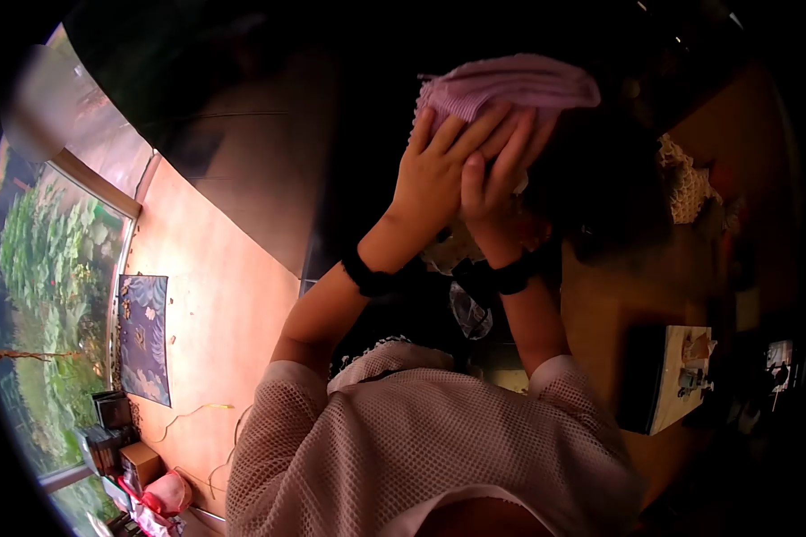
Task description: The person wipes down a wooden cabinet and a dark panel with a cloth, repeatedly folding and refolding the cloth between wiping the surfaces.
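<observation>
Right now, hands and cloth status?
Left hand, right hand both on pink cloth. They cover its near part. Too dark beyond to judge obstructions.

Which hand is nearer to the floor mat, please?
Left. The left hand, on the pink cloth, is on the side toward the mat; the right hand, beside the left, is farther away.

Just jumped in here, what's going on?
A person has both bare hands up against a bunched pink ribbed cloth. The left hand lies with fingers spread on it; the right hand is close beside, also at the cloth. How firmly either grips is hard to tell. Off to the left, a patterned mat lies on the floor.
</observation>
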Tool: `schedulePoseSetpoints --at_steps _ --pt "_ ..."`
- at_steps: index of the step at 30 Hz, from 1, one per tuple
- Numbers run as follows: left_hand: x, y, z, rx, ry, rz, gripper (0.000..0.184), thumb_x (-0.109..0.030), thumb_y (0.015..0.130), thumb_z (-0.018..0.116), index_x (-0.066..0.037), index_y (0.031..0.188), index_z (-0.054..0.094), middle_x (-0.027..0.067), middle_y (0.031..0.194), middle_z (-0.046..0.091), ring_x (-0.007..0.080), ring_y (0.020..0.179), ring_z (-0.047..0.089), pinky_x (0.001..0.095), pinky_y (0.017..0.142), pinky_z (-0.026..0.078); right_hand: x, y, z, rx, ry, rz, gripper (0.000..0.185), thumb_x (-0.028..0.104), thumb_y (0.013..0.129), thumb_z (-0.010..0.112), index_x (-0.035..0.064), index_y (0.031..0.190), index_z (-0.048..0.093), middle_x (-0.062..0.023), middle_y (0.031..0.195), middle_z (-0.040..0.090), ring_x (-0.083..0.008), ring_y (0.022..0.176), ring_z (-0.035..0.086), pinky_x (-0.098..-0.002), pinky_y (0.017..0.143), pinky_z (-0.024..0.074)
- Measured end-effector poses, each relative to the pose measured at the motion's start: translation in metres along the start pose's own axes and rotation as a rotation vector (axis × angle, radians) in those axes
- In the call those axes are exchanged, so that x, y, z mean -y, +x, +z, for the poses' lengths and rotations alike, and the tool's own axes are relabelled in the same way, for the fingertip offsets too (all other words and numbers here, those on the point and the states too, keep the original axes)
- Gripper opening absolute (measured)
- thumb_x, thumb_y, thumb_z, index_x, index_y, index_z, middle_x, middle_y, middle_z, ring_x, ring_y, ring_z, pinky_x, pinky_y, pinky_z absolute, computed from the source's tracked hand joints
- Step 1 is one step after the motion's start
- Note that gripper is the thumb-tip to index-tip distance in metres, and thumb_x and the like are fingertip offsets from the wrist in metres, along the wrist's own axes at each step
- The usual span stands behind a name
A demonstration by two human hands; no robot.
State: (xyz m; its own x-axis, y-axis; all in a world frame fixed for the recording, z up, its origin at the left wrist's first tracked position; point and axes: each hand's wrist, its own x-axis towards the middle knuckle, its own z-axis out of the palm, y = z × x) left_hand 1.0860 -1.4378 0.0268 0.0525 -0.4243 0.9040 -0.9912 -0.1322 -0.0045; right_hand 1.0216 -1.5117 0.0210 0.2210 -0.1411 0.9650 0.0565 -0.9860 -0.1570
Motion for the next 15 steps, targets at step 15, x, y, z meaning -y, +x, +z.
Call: schedulePoseSetpoints --at_steps 15 --pt "-0.008 -0.089 0.046 0.043 0.066 0.025 0.049 -0.028 0.085 0.048 -0.014 0.132 0.045 0.0071 0.139 0.035 0.0271 0.127 0.032 0.055 0.098 0.029 0.007 -0.068 -0.003 0.133 0.288 0.247 0.055 0.018 0.083 0.046 -0.0058 0.132 0.034 -0.0331 0.142 0.015 -0.0462 0.124 0.03 -0.0513 0.104 0.0229"
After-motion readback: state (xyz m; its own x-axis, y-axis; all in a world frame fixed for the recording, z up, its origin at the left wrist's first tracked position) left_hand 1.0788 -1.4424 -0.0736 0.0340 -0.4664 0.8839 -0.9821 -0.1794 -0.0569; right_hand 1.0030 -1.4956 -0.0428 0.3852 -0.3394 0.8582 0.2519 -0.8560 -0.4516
